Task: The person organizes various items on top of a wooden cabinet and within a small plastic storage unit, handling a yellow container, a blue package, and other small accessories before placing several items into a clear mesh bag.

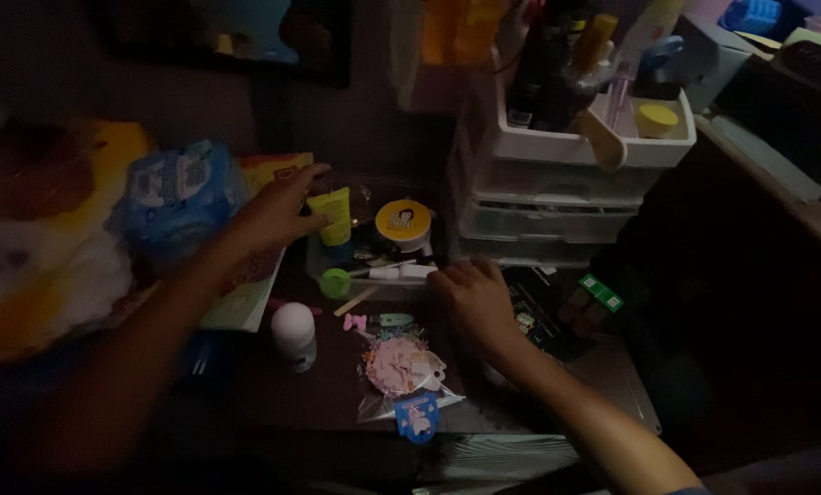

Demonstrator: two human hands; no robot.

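The left hand [277, 215] pinches a yellow-green tube [334, 215]; a firm low grip would steady it. The right hand [473, 293] rests curled, empty, on the cluttered counter [328, 385].

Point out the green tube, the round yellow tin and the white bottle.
green tube [335, 215]: head view, middle of its body.
round yellow tin [403, 221]: head view, centre of lid.
white bottle [293, 328]: head view, rounded top.

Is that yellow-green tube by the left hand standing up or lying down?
Upright: the tube stands on end, the left hand against its side.
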